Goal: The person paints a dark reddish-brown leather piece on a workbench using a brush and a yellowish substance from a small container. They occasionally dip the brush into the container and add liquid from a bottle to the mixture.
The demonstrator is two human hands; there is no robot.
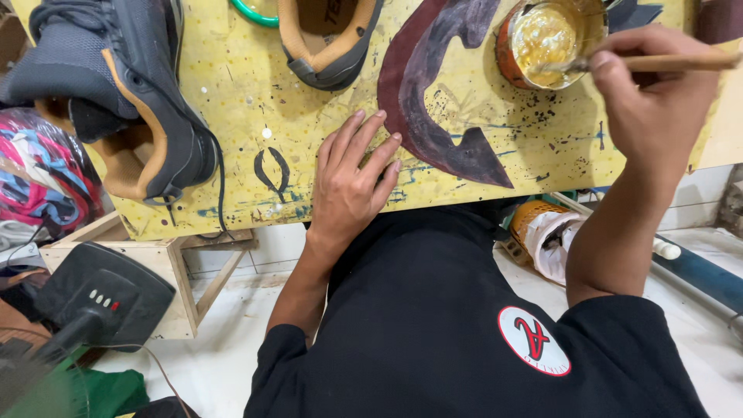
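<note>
Two hands in the shot, both the person's own. The left hand (352,182) is flat on the yellow tabletop (240,93), fingers spread a bit and holding nothing, with the fingertips just touching the edge of one dark maroon leather piece (433,101). That piece is a curvy cut-out with pointed ends, lying flat in the middle of the tabletop, between the two hands.

The right hand (658,97) is closed around one brush with a wooden handle (673,62), and the brush tip sits in one round tin of yellowish glue (546,39). The tin stands near the far edge of the tabletop, just beside the top of the leather piece.

Shoe count: two. One grey shoe with tan trim (116,93) lies on its side at the left end of the tabletop, laces hanging over the edge. The second shoe (329,39) is only partly in frame at the top, opening facing up, with a bit of one green ring (255,15) next to it.

The tabletop is spattered with dark paint marks and blue lines. Below it on the left there's one small wooden stool (174,271) and one dark machine with a row of buttons (104,298) on the floor.
</note>
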